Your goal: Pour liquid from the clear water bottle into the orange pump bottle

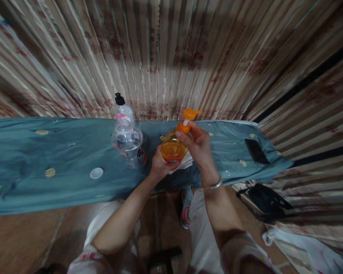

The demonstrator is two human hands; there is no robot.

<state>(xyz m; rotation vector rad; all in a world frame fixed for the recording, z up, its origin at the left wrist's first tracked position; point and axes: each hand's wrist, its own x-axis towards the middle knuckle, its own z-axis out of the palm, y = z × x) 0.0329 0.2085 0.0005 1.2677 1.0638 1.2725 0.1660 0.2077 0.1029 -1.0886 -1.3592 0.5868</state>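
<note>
Pump bottle [173, 149] could spill

The left hand [161, 163] has its grip wrapped round it; the right hand [200, 144] pinches its orange neck [183, 128]. It's mid-table [71, 182], right of the clear jar [128, 142]. A loose left grip could let it tip.

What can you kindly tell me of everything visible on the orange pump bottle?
The rounded, see-through bottle looks plastic, with orange-yellow liquid in its lower part. An orange collar rings the neck, and a white stem rises to an orange pump head whose spout points right in the picture. The bottle leans right, over the blue-green cloth. The left grip cups the lower body and the right grip holds it at the collar. The small print is unreadable, and the base is mostly hidden.
</note>
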